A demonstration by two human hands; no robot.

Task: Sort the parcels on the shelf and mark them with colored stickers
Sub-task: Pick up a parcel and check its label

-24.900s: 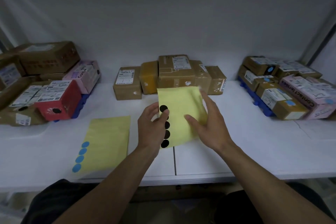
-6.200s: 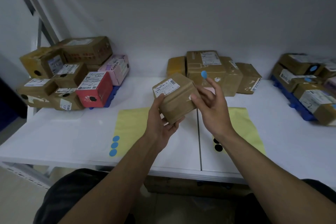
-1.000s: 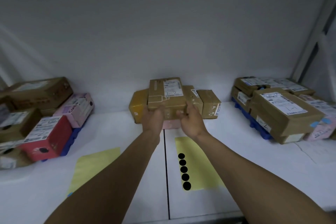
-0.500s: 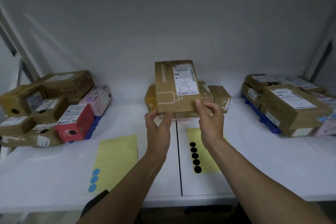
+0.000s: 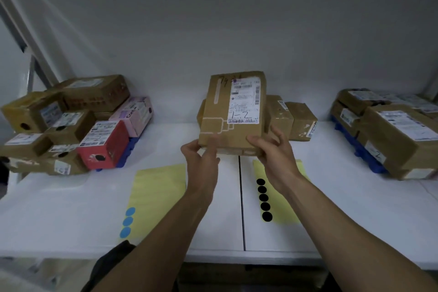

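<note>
A brown cardboard parcel (image 5: pixel 233 111) with a white label marked "1-2" is tilted up above the white shelf (image 5: pixel 343 197). My left hand (image 5: pixel 201 161) grips its lower left corner, and my right hand (image 5: pixel 272 152) grips its lower right edge. Below lie two yellow sheets: the left sheet (image 5: pixel 158 192) carries three blue stickers (image 5: pixel 126 221), the right sheet (image 5: pixel 284 197) carries several black stickers (image 5: pixel 263 199). Behind the held parcel stand a few brown parcels (image 5: pixel 291 118), partly hidden by it.
A pile of brown, red and pink parcels (image 5: pixel 71 121) with black dots sits at the left on a blue pallet. Another pile of brown parcels (image 5: pixel 391 130) sits at the right on a blue pallet. A metal upright (image 5: pixel 26 38) runs along the left.
Both hands lifted the labelled parcel off the middle stack and tilted it up to face me; half a second ago it was in much the same pose.
</note>
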